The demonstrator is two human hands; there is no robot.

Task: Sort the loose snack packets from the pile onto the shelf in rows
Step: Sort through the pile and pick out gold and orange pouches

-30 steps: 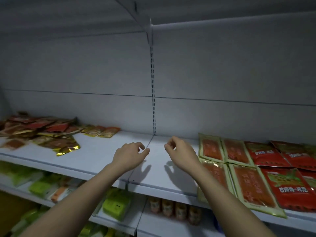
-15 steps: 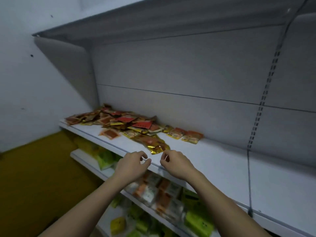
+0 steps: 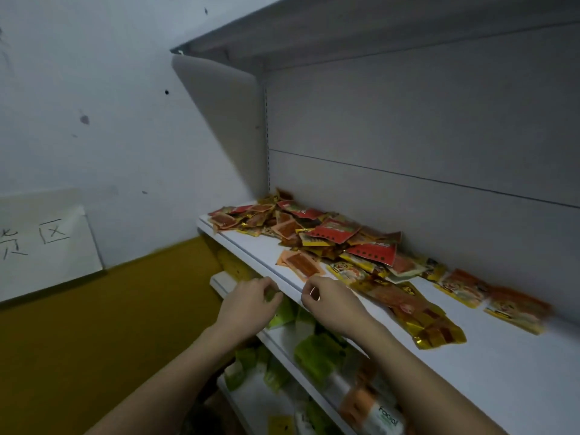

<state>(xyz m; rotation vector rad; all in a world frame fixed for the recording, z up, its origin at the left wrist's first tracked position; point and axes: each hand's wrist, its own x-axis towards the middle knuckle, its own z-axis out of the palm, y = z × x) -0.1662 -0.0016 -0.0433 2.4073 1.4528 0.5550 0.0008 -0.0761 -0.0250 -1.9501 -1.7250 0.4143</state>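
Head-camera view had swung left from the finished rows to the heaped pile of red, orange and gold foil snack packets on the white metal shelf; left hand and right hand, fingers loosely curled, held nothing, poised to collect more.

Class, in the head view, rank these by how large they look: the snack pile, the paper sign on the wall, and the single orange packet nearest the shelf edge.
1. Snack pile and paper sign: too alike in apparent size to rank.
2. Orange packet, clearly smallest.
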